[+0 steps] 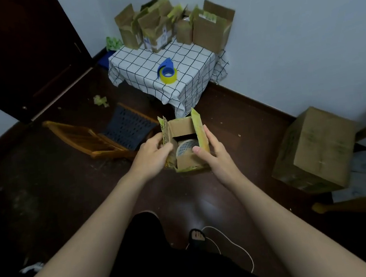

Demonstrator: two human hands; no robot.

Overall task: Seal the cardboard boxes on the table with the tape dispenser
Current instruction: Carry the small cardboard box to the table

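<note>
bare forearms up from the bottom edge, over dark trousers. at centre frame, left hand (154,151) curled round the left wall of a small box (188,162), fingers wrapped over its edge. right hand (213,155) clasping the right side, fingers laid along the right flap, thumb hooked in over the near flap. seemingly held up off the dark floor (48,197), away from the table. flaps standing up, top wide open, a pale roll (186,148) showing inside. old yellowish tape scraps on the flap edges, no fresh strip across the top.

further out, upper centre: tape dispenser (167,71), blue with a yellow roll, lying alone on the checked table (138,62), well apart from both hands. behind it, against the wall, a row of boxes (157,28), every visible flap sticking up. left of centre, a wooden chair (82,139) tipped over on the floor. lower right, a big box (316,149) with its top shut, also on the floor; cannot tell whether taped.

by the look of it, barely begun: nothing visibly sealed, dispenser untouched, held box with flaps yet to fold down, whole row on the table left to do.
</note>
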